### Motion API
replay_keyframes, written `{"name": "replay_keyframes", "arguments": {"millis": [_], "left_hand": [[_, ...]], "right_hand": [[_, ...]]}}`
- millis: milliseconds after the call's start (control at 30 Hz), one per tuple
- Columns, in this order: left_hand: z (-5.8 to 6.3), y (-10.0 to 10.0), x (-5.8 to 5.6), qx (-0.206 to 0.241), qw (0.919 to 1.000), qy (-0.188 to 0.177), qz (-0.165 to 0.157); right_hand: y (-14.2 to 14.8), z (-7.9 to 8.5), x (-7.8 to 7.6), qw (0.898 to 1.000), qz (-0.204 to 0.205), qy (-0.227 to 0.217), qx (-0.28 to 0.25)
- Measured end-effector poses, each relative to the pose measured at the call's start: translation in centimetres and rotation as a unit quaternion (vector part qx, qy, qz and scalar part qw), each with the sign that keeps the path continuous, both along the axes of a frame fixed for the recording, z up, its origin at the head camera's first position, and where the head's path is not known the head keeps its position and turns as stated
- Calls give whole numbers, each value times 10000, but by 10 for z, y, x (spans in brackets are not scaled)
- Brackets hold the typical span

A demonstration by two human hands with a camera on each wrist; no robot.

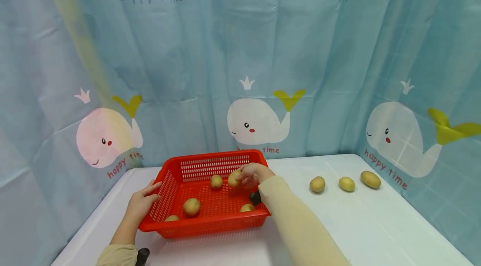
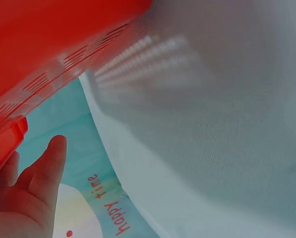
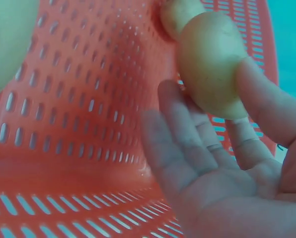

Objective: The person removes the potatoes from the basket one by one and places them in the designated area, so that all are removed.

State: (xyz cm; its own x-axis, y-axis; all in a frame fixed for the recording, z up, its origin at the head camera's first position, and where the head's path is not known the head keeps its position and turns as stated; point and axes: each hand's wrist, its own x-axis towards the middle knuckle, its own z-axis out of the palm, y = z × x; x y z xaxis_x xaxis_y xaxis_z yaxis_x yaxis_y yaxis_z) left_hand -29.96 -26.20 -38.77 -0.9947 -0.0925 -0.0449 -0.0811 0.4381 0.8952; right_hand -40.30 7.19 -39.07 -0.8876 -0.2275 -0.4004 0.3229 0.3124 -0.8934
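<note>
A red plastic basket (image 1: 212,224) with slotted walls sits in front of me with several potatoes inside. My left hand (image 1: 142,204) is at its left rim, fingers extended and touching the edge; in the left wrist view that hand (image 2: 29,198) lies partly behind the red rim. Inside the basket's right part, my right hand (image 1: 252,173) holds a potato (image 3: 210,64), its thumb pressed on one side and fingers on the other. Another potato (image 1: 216,181) lies just left of it. A larger round potato (image 1: 192,207) rests nearer the front left.
Two more potatoes are partly hidden by the basket's front wall, one at left (image 1: 172,218) and one at right (image 1: 247,208). Three potatoes, the nearest a roundish potato (image 1: 317,184), lie on the white table (image 1: 360,224) to the right. A blue whale-print curtain (image 1: 203,69) hangs behind.
</note>
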Motion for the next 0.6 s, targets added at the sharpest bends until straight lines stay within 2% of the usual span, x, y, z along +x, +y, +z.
{"name": "replay_keyframes", "arguments": {"millis": [233,400,600], "left_hand": [[-3,1,1,63,9999,102,7],[-6,1,-1,126,9998,119,-19],[-5,-3,-3,82,9999,143,-19]], "right_hand": [[1,3,-2,9961,-60,-213,-852],[5,6,-2,9924,-93,-212,-1208],[11,26,7,9864,-358,-316,-1572]]}}
